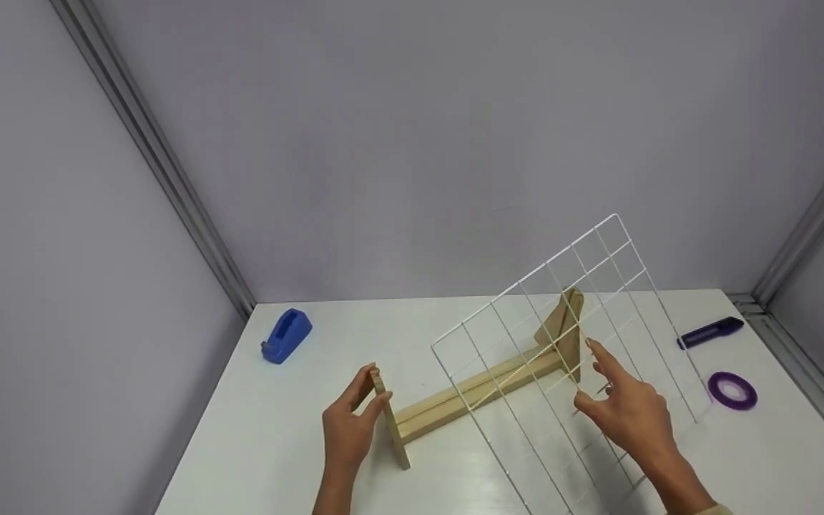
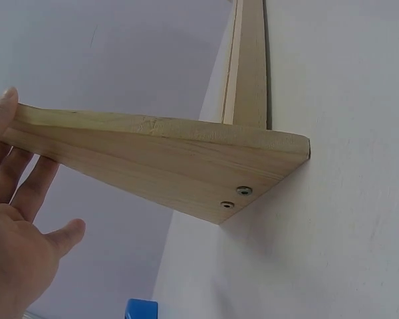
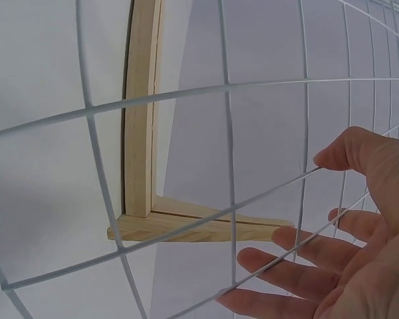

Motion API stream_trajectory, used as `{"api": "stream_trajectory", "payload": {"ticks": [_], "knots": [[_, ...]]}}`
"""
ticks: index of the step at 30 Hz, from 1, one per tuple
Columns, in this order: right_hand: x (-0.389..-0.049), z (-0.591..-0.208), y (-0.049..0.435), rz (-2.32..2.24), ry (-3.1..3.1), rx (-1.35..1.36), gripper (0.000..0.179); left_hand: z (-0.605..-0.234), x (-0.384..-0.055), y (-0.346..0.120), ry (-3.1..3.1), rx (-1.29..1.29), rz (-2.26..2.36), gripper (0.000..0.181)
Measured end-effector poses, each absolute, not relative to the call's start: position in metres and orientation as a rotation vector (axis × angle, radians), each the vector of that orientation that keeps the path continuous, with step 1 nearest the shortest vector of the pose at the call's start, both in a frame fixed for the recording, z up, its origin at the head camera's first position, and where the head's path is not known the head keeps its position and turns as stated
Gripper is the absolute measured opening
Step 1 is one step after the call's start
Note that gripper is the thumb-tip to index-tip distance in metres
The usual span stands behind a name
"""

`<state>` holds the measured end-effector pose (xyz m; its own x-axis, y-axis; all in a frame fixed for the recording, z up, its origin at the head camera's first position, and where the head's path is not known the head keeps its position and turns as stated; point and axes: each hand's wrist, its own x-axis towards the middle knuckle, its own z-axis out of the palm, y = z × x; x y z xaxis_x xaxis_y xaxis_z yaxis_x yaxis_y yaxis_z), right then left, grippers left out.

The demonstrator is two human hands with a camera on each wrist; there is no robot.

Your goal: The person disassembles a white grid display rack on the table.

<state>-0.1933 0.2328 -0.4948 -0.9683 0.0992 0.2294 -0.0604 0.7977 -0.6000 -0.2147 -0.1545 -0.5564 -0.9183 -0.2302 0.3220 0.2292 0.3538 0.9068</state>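
Note:
A wooden stand [image 1: 433,413] with a long grooved beam and an upright panel at each end rests slantwise on the white table. My left hand [image 1: 349,433] pinches the top of its near-left end panel [image 2: 166,153] between thumb and fingers; two bolt heads [image 2: 244,191] show on that panel's outer face. My right hand [image 1: 630,415] grips a white wire grid [image 1: 519,282], thumb on one wire and fingers behind others. The grid leans at a tilt in front of the stand, overlapping the beam and the far-right end panel [image 1: 571,315] in the head view.
A blue tape dispenser [image 1: 287,336] stands at the table's back left. On the right lie a purple ring [image 1: 717,392] and a dark purple, pen-shaped tool [image 1: 710,333]. Pale walls [image 1: 412,157] with metal corner rails enclose the back and sides of the table.

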Motion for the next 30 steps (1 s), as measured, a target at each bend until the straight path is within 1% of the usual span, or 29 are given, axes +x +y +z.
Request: {"api": "stream_trajectory", "payload": {"ticks": [16,30], "knots": [[-0.194,-0.505,0.231,0.919,-2.779,-0.035,0.075,-0.554,-0.206,-0.156,-2.181,0.05,-1.575,0.059],[-0.192,-0.516,0.235,0.845,-2.833,-0.025,0.077,-0.557,-0.196,-0.149,-2.127,0.127,-1.617,0.06]]}}
